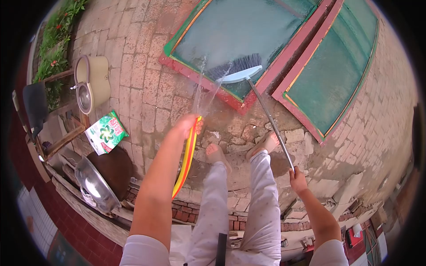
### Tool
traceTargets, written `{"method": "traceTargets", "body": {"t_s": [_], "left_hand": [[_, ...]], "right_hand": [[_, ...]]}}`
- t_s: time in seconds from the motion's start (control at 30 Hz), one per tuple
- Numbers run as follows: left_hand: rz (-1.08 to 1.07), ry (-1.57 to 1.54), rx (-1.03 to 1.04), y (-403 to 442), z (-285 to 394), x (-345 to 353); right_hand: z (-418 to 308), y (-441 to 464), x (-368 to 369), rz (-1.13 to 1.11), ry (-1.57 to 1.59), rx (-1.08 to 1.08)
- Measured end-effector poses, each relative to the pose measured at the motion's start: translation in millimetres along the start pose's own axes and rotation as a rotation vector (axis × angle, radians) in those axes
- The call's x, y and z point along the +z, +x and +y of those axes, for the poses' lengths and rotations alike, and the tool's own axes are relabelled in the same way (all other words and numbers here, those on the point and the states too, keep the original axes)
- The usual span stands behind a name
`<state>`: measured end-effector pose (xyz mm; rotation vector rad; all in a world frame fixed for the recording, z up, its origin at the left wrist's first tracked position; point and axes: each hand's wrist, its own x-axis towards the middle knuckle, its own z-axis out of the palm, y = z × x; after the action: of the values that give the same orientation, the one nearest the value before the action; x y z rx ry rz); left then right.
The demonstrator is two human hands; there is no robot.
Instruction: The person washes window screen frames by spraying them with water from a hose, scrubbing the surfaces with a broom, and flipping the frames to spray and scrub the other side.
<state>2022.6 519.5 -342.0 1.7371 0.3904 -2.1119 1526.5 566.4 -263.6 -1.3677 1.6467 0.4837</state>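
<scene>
My left hand (pixel 190 126) is closed around a yellow and red hose (pixel 188 157) near its end, and water sprays from it towards a framed screen panel (pixel 239 31). The handle (pixel 274 124) of a broom is gripped by my right hand (pixel 297 178) at its lower end in view. The pale blue broom head (pixel 241 75) rests with its dark bristles on the wet mesh, near the panel's red and green corner. A second framed panel (pixel 333 75) lies to the right, beside the first.
On the left stand a beige bucket-like container (pixel 100 80), a green and white packet (pixel 107 132), a metal basin (pixel 94 182) and a wooden frame (pixel 66 141). Green plants (pixel 55 48) grow at the upper left. Uneven bricks and a low ledge (pixel 182 213) lie around my feet.
</scene>
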Motion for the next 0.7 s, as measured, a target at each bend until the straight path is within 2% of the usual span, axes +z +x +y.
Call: {"method": "traceTargets", "body": {"t_s": [0.2,0.3,0.4,0.5,0.6,0.67,0.7], "left_hand": [[-0.024,-0.058,-0.010,0.9,-3.2,-3.7],[-0.063,-0.095,-0.017,-3.8,-2.0,-8.9],[-0.032,-0.115,-0.031,-13.1,0.7,-7.1],[-0.037,-0.094,-0.033,-19.0,7.6,-6.7],[-0.049,-0.081,-0.055,-23.3,10.5,-3.3],[-0.053,-0.090,-0.075,-22.9,11.0,-1.0],[-0.055,-0.100,-0.085,-22.1,8.3,0.6]], "right_hand": [[-23.3,-20.3,-16.0,0.095,0.020,-0.071],[-90.1,48.9,-35.8,0.070,0.032,-0.162],[-164.7,110.2,-48.7,0.107,-0.116,-0.289],[-130.3,117.2,-38.0,0.070,-0.196,-0.243],[-34.9,67.3,-54.6,0.093,-0.261,-0.205],[12.4,22.0,-83.6,0.060,-0.367,-0.006],[34.2,1.1,-99.2,0.058,-0.352,0.001]]}}
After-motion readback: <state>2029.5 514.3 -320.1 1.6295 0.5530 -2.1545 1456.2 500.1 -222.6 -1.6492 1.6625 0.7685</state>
